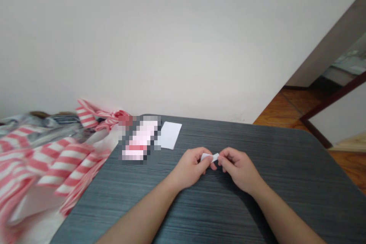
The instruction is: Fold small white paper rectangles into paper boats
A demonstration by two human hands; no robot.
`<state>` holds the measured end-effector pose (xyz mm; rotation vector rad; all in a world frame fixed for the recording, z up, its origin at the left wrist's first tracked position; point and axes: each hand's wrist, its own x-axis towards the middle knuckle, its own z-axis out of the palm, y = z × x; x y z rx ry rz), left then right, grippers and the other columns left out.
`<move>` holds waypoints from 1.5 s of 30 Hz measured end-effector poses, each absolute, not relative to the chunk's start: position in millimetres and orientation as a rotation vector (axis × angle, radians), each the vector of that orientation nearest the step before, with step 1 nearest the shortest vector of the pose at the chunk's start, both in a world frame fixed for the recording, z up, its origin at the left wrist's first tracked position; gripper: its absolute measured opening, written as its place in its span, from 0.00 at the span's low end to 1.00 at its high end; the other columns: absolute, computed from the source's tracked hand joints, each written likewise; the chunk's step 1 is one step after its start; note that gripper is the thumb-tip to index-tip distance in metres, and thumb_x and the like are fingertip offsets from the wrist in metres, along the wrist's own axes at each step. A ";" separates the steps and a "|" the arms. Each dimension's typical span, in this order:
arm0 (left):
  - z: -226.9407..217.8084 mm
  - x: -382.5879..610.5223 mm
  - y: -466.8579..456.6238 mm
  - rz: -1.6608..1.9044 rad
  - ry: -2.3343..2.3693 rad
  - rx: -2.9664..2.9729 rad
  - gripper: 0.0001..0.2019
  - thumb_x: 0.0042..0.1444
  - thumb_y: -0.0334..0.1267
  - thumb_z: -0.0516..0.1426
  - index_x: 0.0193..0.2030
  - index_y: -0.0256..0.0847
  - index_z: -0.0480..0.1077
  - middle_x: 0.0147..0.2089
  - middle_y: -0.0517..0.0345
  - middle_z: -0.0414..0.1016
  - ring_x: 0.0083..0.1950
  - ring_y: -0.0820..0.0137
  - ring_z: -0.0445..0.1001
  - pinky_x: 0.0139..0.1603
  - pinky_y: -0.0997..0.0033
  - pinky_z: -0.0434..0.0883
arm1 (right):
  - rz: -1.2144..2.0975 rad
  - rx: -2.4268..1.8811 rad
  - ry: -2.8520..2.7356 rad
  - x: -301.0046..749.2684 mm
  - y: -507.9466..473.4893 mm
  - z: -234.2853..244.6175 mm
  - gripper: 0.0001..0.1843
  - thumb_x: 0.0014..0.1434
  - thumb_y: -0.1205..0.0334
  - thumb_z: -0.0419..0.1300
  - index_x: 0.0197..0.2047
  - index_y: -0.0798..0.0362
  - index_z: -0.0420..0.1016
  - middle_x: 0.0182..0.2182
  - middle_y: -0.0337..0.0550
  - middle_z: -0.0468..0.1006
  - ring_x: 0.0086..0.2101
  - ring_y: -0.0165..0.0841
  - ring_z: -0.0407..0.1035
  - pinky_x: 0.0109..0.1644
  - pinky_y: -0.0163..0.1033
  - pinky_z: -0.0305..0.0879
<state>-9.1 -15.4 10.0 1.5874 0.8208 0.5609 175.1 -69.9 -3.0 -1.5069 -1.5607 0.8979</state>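
Here, left hand (pixel 191 167) and right hand (pixel 240 167) pinch paper (pixel 215 157) clear of table edges (pixel 228 124)

The room I stood in appeared domestic: red-and-white striped fabric (pixel 63 164) lay heaped left of a dark, streaked, round-cornered table (pixel 288 167); a plain off-white wall (pixel 171 45) stood behind, with glossy brown wood-look flooring (pixel 286 112) at right.

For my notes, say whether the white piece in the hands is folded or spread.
Folded or bent, not spread: the white piece shows two parts set at an angle.
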 end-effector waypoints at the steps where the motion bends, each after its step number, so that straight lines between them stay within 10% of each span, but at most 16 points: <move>1: 10.7 -9.2 -15.3 0.559 0.825 1.592 0.12 0.61 0.40 0.53 0.33 0.36 0.73 0.25 0.60 0.74 0.22 0.77 0.64 0.24 0.79 0.60 | 0.891 -1.501 -1.566 175.1 -69.9 -3.8 0.10 0.61 0.63 0.56 0.28 0.53 0.72 0.20 0.35 0.70 0.23 0.29 0.64 0.28 0.32 0.59; 35: -0.1 -8.2 -13.3 0.559 0.778 1.508 0.09 0.61 0.40 0.53 0.34 0.37 0.70 0.26 0.58 0.76 0.23 0.76 0.65 0.25 0.78 0.62 | 0.645 -1.147 -1.863 179.5 -69.1 -0.3 0.11 0.65 0.69 0.55 0.36 0.51 0.79 0.34 0.43 0.76 0.36 0.32 0.72 0.41 0.36 0.66; 45: -3.0 -8.5 -13.8 0.588 0.817 1.502 0.09 0.61 0.41 0.54 0.34 0.38 0.70 0.28 0.58 0.77 0.22 0.77 0.64 0.25 0.79 0.62 | 0.869 -1.390 -1.600 177.4 -70.4 -6.4 0.10 0.65 0.67 0.53 0.42 0.54 0.76 0.24 0.38 0.75 0.24 0.29 0.69 0.31 0.33 0.64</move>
